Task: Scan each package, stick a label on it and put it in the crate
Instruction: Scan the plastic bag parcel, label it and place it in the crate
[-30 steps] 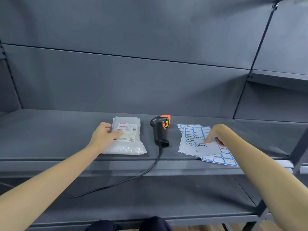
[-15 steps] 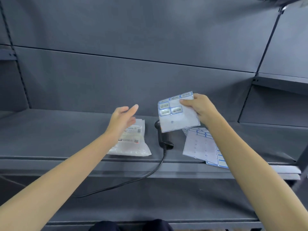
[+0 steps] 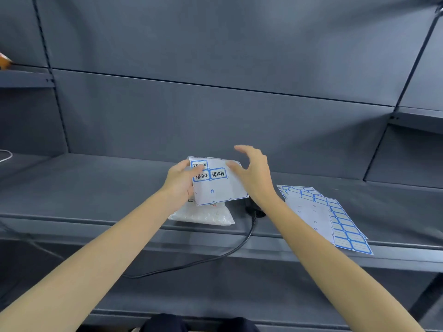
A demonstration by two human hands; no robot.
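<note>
Three labels left on sheet point(image 3: 219, 182), gripped by left hand point(image 3: 178, 182) above package point(image 3: 203, 215) on shelf point(image 3: 96, 188); right hand point(image 3: 255, 174) released, empty. Labelling step; next, peel one label.

A label sheet point(image 3: 219, 185), mostly peeled with three blue-bordered handwritten labels left near its top, is hanging tilted above the shelf, hiding much of the white bubble-wrap package point(image 3: 203, 215) lying flat beneath it; more label sheets point(image 3: 330, 216) are lying fanned out to the right
</note>
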